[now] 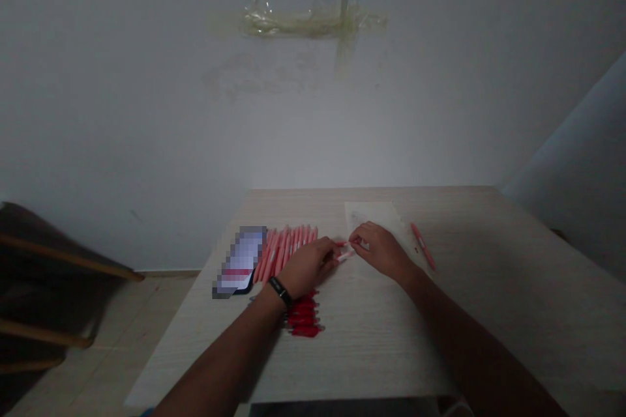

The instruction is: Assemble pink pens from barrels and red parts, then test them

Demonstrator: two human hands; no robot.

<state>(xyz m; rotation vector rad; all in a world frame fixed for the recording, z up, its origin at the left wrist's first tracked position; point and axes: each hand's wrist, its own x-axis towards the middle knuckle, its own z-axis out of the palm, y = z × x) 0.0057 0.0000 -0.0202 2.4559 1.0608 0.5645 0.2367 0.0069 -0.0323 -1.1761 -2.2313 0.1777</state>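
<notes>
My left hand (313, 264), with a dark band on its wrist, is closed on a slim pink pen (344, 256) near the middle of the table. Facing it, my right hand (374, 244) pinches at the pen's other end; what its fingertips hold is too small to make out. A row of pink pens (280, 251) lies beside my left hand, partly covered by it. Below that hand are several red pens (304, 319), side by side. Under my right hand lies a pale sheet (386, 214).
A phone (242, 260) with a blurred screen lies left of the pink pens. One single pink pen (422, 246) rests right of the sheet. The wooden table (372, 365) meets a grey wall at its back edge. Dark furniture stands at the far left.
</notes>
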